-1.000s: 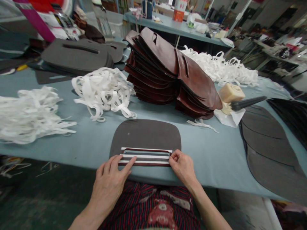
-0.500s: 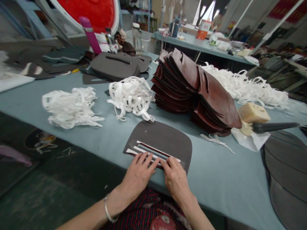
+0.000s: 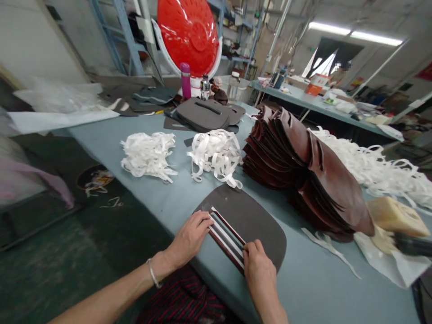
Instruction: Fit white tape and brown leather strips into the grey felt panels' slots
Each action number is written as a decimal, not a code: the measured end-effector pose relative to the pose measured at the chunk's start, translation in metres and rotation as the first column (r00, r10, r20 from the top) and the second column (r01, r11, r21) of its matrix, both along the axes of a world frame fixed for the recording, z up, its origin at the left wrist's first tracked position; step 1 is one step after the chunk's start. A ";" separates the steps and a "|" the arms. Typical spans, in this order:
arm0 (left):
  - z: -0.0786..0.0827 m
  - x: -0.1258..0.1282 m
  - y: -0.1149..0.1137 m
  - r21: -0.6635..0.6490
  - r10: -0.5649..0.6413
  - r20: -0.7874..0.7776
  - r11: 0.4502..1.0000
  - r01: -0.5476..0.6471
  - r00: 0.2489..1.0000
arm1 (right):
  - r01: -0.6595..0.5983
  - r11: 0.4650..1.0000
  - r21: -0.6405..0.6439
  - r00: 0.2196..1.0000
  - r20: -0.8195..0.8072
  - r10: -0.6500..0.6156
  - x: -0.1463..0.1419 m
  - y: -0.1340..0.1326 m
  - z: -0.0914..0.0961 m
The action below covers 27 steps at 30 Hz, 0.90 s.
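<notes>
A dark grey leather panel (image 3: 258, 218) with rounded ends lies at the table's near edge. Brown leather shows along its long slot, and white tape strips (image 3: 225, 237) run beside the opening. My left hand (image 3: 191, 234) is at the slot's left end, its fingers curled together on the panel and the strip ends. At the right end, my right hand (image 3: 259, 266) has its thumb and fingers closed on the panel's edge and strips. The fingers hide both strip ends. Behind the panel lies a loose heap of white tape (image 3: 216, 153).
A tall stack of brown leather panels (image 3: 332, 164) stands right of centre. Another white tape bundle (image 3: 146, 155) lies left, with grey panels (image 3: 202, 114) behind. A yellowish block (image 3: 396, 216) and a dark-handled tool (image 3: 413, 244) sit at right.
The view has swung left and up. My left hand has moved to the slot's left end and my right hand to its right end, farther apart. The near brown edge now looks folded over.
</notes>
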<state>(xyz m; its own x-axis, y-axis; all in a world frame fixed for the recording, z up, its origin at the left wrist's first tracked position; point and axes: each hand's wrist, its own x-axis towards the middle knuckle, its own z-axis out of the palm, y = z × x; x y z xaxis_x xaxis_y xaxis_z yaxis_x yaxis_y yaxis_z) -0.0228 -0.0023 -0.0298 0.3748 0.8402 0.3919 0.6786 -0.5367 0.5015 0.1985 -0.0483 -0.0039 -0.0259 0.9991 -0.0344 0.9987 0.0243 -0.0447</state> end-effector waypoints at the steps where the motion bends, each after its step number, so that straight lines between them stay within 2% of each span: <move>1: 0.001 0.000 0.000 -0.015 0.009 0.029 1.000 -0.008 1.000 | -0.011 1.000 -0.005 0.999 0.034 0.012 0.000 0.002 0.000; 5: 0.006 -0.001 0.001 -0.086 0.029 0.065 0.996 -0.023 0.997 | -0.075 0.997 -0.002 0.993 0.091 0.075 0.002 0.005 -0.001; 9: 0.010 -0.003 0.001 -0.120 0.028 0.088 0.993 -0.018 0.996 | -0.150 0.983 0.102 0.989 0.027 0.148 0.008 0.003 -0.004; 13: 0.011 -0.005 0.000 -0.133 0.031 0.123 0.991 -0.015 0.992 | -0.088 0.990 0.105 0.992 -0.085 0.098 0.007 0.001 -0.006; 16: 0.011 -0.005 -0.001 -0.139 0.040 0.142 0.990 -0.020 0.989 | -0.108 0.988 0.110 0.982 -0.145 0.124 -0.010 0.008 -0.006; 22: 0.008 -0.006 0.002 -0.163 0.059 0.129 0.986 -0.038 0.990 | -0.201 0.961 0.191 0.944 -0.222 0.242 -0.072 0.043 -0.006; 25: 0.001 -0.007 0.004 -0.130 0.017 0.089 0.992 -0.006 0.996 | -0.237 0.946 0.222 0.949 -0.156 0.274 -0.095 0.050 -0.008; 27: -0.004 -0.008 0.004 -0.102 0.001 0.042 0.995 0.004 0.999 | -0.264 0.932 0.248 0.956 -0.065 0.288 -0.100 0.046 -0.011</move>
<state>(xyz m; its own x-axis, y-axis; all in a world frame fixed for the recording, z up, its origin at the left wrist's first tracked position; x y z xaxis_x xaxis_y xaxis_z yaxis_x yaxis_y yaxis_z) -0.0306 0.0019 -0.0334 0.3613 0.8760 0.3195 0.6553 -0.4823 0.5813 0.0986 -0.0018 -0.0145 -0.2926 0.9314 0.2165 0.9420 0.3197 -0.1024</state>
